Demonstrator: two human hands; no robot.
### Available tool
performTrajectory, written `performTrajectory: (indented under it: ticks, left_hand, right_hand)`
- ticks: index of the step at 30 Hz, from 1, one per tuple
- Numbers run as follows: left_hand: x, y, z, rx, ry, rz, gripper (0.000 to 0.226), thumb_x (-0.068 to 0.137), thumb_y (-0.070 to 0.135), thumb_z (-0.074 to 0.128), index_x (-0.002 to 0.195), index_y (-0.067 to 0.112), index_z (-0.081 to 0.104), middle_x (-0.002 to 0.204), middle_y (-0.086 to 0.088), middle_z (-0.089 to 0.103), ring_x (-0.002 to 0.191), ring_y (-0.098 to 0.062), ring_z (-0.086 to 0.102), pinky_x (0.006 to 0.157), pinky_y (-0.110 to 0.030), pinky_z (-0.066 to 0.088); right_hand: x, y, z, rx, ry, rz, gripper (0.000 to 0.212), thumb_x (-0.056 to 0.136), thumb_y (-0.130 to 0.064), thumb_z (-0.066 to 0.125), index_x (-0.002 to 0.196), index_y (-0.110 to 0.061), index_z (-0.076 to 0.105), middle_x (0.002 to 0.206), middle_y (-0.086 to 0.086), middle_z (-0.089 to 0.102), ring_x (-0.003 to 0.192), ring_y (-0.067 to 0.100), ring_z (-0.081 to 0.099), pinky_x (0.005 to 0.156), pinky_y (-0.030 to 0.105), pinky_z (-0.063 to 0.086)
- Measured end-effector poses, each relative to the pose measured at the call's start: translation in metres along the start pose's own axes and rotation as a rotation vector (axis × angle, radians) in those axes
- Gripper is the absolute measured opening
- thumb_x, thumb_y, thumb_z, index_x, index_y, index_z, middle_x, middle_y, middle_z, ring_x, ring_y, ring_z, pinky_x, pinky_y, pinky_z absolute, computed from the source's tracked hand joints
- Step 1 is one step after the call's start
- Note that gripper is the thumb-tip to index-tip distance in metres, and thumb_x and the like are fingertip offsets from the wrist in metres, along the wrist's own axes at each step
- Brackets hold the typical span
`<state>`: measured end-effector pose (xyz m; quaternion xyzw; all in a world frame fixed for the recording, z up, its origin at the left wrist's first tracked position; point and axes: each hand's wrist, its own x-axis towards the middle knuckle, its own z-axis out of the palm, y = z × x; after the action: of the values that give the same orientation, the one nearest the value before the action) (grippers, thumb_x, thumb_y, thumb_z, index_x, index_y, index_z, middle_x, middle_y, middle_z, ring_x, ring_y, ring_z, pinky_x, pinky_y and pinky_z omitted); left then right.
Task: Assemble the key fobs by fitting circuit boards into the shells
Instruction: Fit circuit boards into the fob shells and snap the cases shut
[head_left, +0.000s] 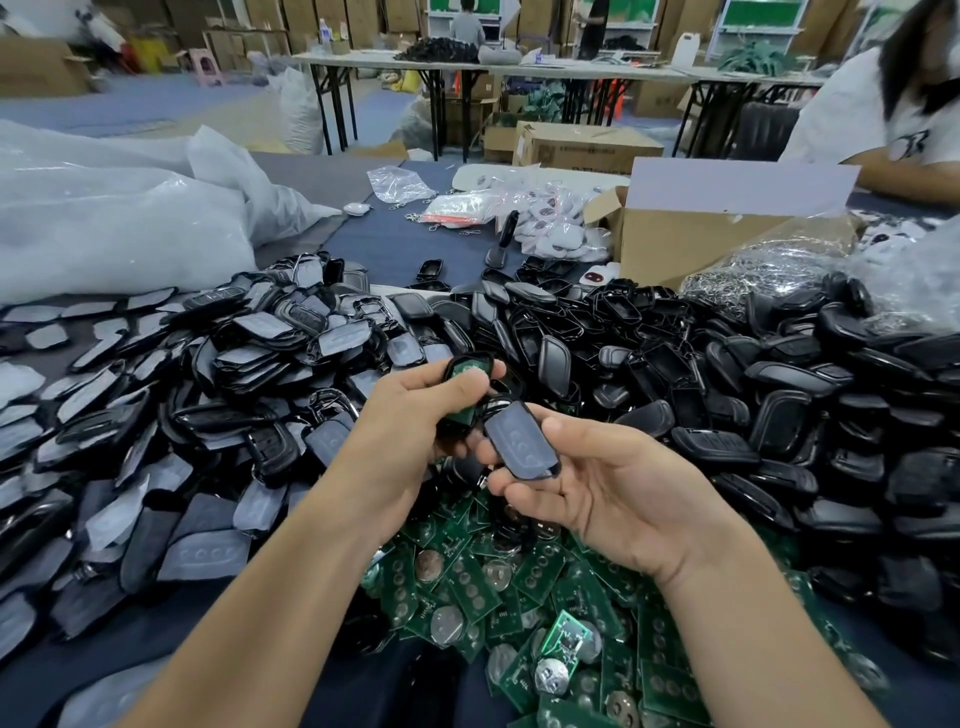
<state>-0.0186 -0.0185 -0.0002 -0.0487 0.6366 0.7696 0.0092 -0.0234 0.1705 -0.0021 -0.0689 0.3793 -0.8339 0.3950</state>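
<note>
Nearest, down at the table edge: a heap of green circuit boards (498, 587), coin cells glinting among them. Just above, grips a black shell (451, 368) in the left hand (415, 415), fingers and thumb curled round it, a green board (470, 370) already sitting inside. Cradles the cover half (522, 441), grey film up, in the right hand (613, 483), pinched between thumb and bent fingertips, palm otherwise spread. Holds the two halves edge to edge, almost touching.

Looks like closing time. Best to check the board lies flat, match the rounded ends first, then squeeze evenly round the rim. No forcing over a tilted board.

Left, a wide pile of film-faced covers (156, 415); right, a mound of bare black shells (779, 415). Both crowding close, so easy to nudge loose parts down onto the boards.

Farther right, a bag of metal key rings (753, 270) beside an open cardboard box (701, 234); farther left, bulky plastic sacks (104, 218). Farthest off, another person (872, 114) seated at the right, folding tables (467, 67) behind.
</note>
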Motion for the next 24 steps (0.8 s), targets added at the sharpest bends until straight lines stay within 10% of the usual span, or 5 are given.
performTrajectory:
  ticks: [7,17,20,24]
  left_hand:
    - [0.005,-0.002,0.000,-0.103,0.120,-0.041,0.025,0.104,0.011,0.051,0.105,0.007,0.076,0.082,-0.010,0.077,0.070,-0.020,0.073,0.061,-0.027,0.060]
    - [0.004,-0.006,0.005,0.115,0.178,0.122,0.027,0.094,0.007,0.071,0.094,0.030,0.086,0.100,0.002,0.082,0.108,-0.022,0.073,0.100,-0.044,0.058]
    - [0.003,-0.006,0.004,0.154,0.169,0.135,0.027,0.093,0.009,0.073,0.089,0.033,0.086,0.094,0.006,0.082,0.086,-0.003,0.072,0.074,-0.018,0.056]
    - [0.004,-0.007,0.002,0.159,0.206,0.104,0.020,0.089,0.008,0.078,0.090,0.028,0.084,0.071,0.002,0.077,0.055,-0.009,0.058,0.049,-0.018,0.047]
  right_hand:
    - [0.002,-0.002,-0.006,0.079,0.156,-0.123,0.055,0.085,-0.006,0.067,0.138,0.002,0.057,0.126,0.031,0.068,0.100,0.036,0.075,0.082,0.040,0.064]
    - [0.010,0.003,0.000,-0.019,0.318,-0.243,0.049,0.077,-0.006,0.072,0.126,-0.006,0.067,0.117,0.021,0.075,0.095,0.028,0.077,0.085,0.038,0.064]
    - [0.011,0.006,0.001,-0.020,0.331,-0.259,0.041,0.076,-0.007,0.073,0.117,-0.008,0.072,0.116,0.019,0.076,0.096,0.026,0.076,0.088,0.038,0.063]
    - [0.011,0.005,0.000,-0.038,0.330,-0.268,0.036,0.076,-0.010,0.074,0.113,-0.010,0.075,0.119,0.017,0.076,0.098,0.024,0.074,0.091,0.038,0.062]
